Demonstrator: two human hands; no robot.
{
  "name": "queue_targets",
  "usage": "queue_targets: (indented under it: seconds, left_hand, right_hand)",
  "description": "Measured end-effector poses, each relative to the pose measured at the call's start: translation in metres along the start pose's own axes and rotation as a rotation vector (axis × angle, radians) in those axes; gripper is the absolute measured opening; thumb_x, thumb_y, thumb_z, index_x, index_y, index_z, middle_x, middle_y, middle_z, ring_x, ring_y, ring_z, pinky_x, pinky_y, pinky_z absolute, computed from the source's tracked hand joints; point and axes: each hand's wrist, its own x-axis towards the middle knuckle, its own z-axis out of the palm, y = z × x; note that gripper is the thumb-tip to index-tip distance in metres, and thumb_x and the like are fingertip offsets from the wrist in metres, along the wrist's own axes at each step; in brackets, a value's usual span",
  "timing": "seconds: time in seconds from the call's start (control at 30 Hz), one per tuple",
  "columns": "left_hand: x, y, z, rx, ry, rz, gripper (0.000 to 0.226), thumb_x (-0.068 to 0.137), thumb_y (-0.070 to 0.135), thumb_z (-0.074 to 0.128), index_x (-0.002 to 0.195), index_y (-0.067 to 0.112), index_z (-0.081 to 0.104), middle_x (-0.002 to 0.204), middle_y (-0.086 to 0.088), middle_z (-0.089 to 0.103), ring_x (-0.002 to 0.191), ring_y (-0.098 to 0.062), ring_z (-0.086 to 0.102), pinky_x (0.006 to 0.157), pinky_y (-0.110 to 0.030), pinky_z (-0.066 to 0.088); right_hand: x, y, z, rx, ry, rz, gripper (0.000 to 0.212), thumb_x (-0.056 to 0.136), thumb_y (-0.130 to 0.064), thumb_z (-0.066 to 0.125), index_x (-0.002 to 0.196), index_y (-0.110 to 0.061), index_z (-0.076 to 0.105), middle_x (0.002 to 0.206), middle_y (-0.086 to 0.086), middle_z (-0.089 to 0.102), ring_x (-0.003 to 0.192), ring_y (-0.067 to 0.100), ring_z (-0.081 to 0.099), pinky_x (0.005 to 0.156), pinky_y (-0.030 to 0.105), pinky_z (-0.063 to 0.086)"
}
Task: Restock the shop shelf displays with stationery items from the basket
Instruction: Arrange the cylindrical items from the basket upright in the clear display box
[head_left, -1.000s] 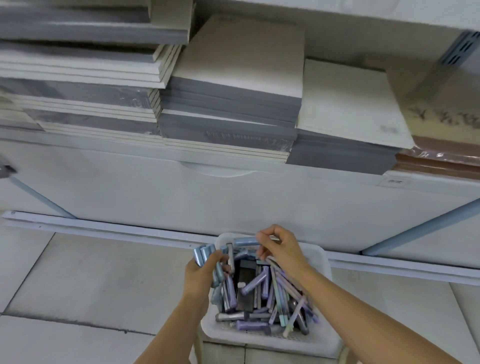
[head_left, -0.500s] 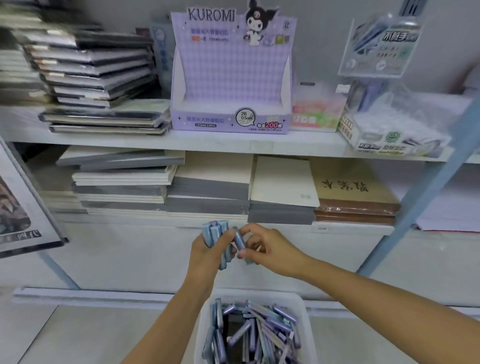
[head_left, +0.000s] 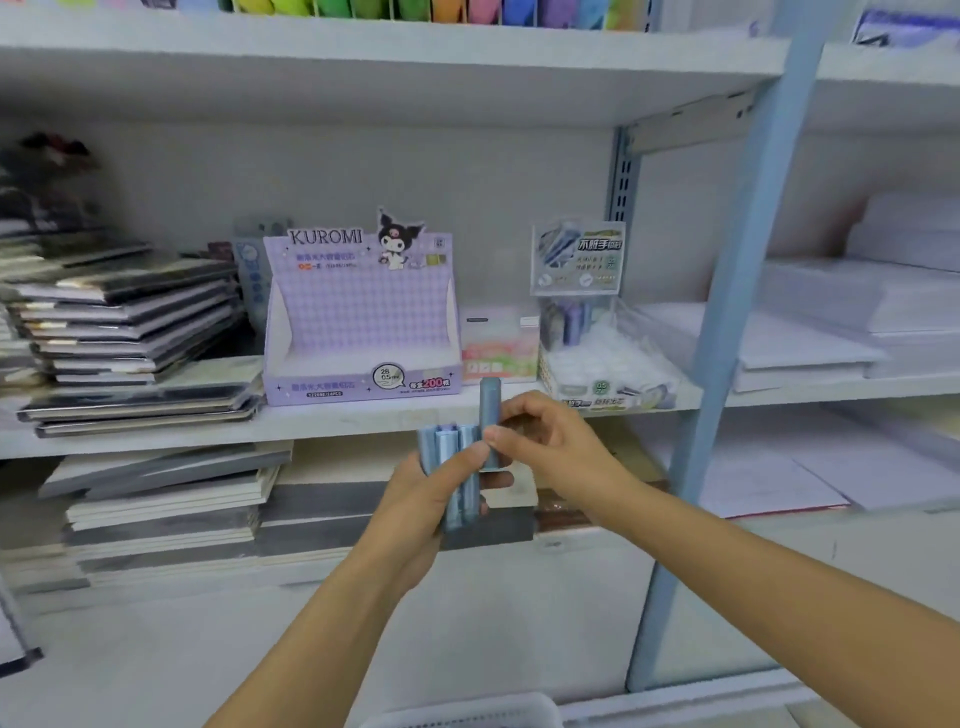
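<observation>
Both hands have risen from the basket; left hand clutches a bundle of tubes, right hand pinches 1 tube upright, apparently for the empty purple display box.

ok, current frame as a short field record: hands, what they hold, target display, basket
left hand: closed around a bundle of blue-grey tubes, held upright
right hand: fingers pinching a single tube, upright, beside the bundle
target display: purple KUROMI box on the middle shelf, tray looks empty
neighbours: notebook stack on its left, clear lead display on its right
basket: only its white rim shows at the bottom edge; contents out of view
</observation>
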Motion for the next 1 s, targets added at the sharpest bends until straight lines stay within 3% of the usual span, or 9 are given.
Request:
queue_targets:
  seconds: [0.13,0.23,0.4,0.5,0.57,0.67,0.77,0.93,1.0]
  left_hand:
    - [0.015,0.02,0.03,0.054,0.021,0.071,0.039,0.074,0.031,0.075,0.108,0.014,0.065,0.086,-0.008,0.074,0.069,-0.019,0.07,0.057,-0.025,0.054]
    - [0.028,0.031,0.046,0.13,-0.019,0.094,0.032,0.08,0.029,0.075,0.108,0.015,0.065,0.088,-0.012,0.074,0.066,-0.017,0.067,0.062,-0.027,0.055]
    - [0.051,0.041,0.065,0.185,-0.08,0.117,0.033,0.083,0.029,0.073,0.111,0.015,0.063,0.086,-0.008,0.075,0.064,-0.014,0.066,0.06,-0.023,0.052]
    - [0.066,0.048,0.07,0.2,-0.101,0.113,0.032,0.084,0.028,0.072,0.111,0.015,0.064,0.092,-0.007,0.076,0.068,-0.015,0.069,0.06,-0.024,0.054]
    - [0.078,0.052,0.071,0.162,-0.089,0.109,0.03,0.084,0.028,0.071,0.109,0.012,0.064,0.092,-0.008,0.076,0.068,-0.017,0.071,0.059,-0.025,0.054]
    - [0.095,0.057,0.068,0.115,-0.065,0.112,0.026,0.084,0.028,0.07,0.101,0.009,0.066,0.087,-0.012,0.075,0.067,-0.021,0.07,0.06,-0.029,0.056]
    - [0.108,0.058,0.067,0.065,-0.068,0.093,0.026,0.08,0.029,0.073,0.094,0.008,0.067,0.08,-0.013,0.073,0.064,-0.023,0.069,0.06,-0.03,0.057]
    - [0.122,0.059,0.066,0.072,-0.061,0.081,0.027,0.081,0.028,0.073,0.095,0.006,0.066,0.075,-0.011,0.073,0.062,-0.022,0.069,0.061,-0.031,0.059]
    - [0.126,0.059,0.064,0.072,-0.063,0.082,0.027,0.081,0.029,0.072,0.096,0.006,0.066,0.075,-0.01,0.073,0.062,-0.022,0.069,0.063,-0.032,0.059]
  right_hand:
    - [0.004,-0.021,-0.03,0.042,-0.002,-0.031,0.021,0.093,-0.015,0.061,0.113,-0.008,0.062,0.108,0.017,0.066,0.086,0.012,0.064,0.076,0.022,0.054]
    - [0.015,-0.034,-0.053,0.04,0.053,-0.107,0.031,0.096,-0.02,0.056,0.127,-0.017,0.057,0.106,0.013,0.067,0.083,0.012,0.065,0.072,0.026,0.057]
    - [0.041,-0.041,-0.088,0.103,0.045,-0.107,0.022,0.092,-0.01,0.061,0.113,-0.013,0.067,0.091,0.005,0.067,0.079,0.014,0.067,0.072,0.024,0.056]
    - [0.055,-0.041,-0.106,0.11,0.048,-0.125,0.021,0.089,-0.008,0.063,0.109,-0.014,0.069,0.095,0.013,0.068,0.079,0.017,0.069,0.073,0.024,0.056]
    - [0.07,-0.041,-0.121,0.102,0.144,-0.166,0.023,0.09,-0.005,0.062,0.112,-0.009,0.067,0.098,0.017,0.067,0.08,0.017,0.069,0.072,0.023,0.056]
    - [0.099,-0.035,-0.143,0.011,0.342,-0.186,0.024,0.091,0.001,0.061,0.114,-0.002,0.065,0.107,0.028,0.064,0.084,0.02,0.067,0.072,0.024,0.058]
    - [0.124,-0.016,-0.153,-0.134,0.399,-0.137,0.022,0.089,0.003,0.062,0.111,0.0,0.065,0.107,0.027,0.064,0.087,0.023,0.064,0.077,0.026,0.059]
    - [0.147,0.018,-0.153,-0.421,0.409,-0.101,0.02,0.087,-0.001,0.066,0.103,-0.012,0.068,0.092,0.006,0.066,0.083,0.022,0.062,0.08,0.029,0.055]
    - [0.151,0.026,-0.153,-0.499,0.417,-0.104,0.022,0.087,-0.002,0.068,0.106,-0.012,0.07,0.092,0.001,0.066,0.082,0.017,0.061,0.079,0.024,0.052]
